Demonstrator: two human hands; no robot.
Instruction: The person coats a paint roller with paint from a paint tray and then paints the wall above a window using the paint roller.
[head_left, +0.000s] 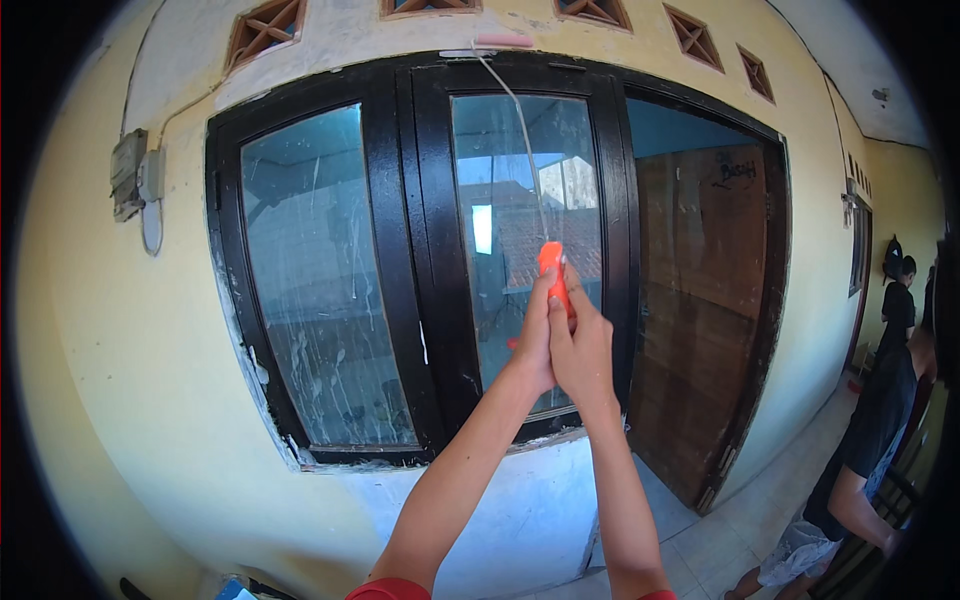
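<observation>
Both of my hands grip the orange handle of a paint roller. My left hand wraps it from the left, and my right hand closes on it from the right. A thin metal rod runs up from the handle to the pinkish roller sleeve. The sleeve lies at the wall just above the dark window frame. Whitish patches show on the yellow wall around the sleeve. My fingers hide the lower part of the handle.
Streaked glass panes fill the frame. A brown wooden door stands at the right. An electric meter box hangs on the left wall, and vent blocks line the top. A person in dark clothing stands at right, another person farther back.
</observation>
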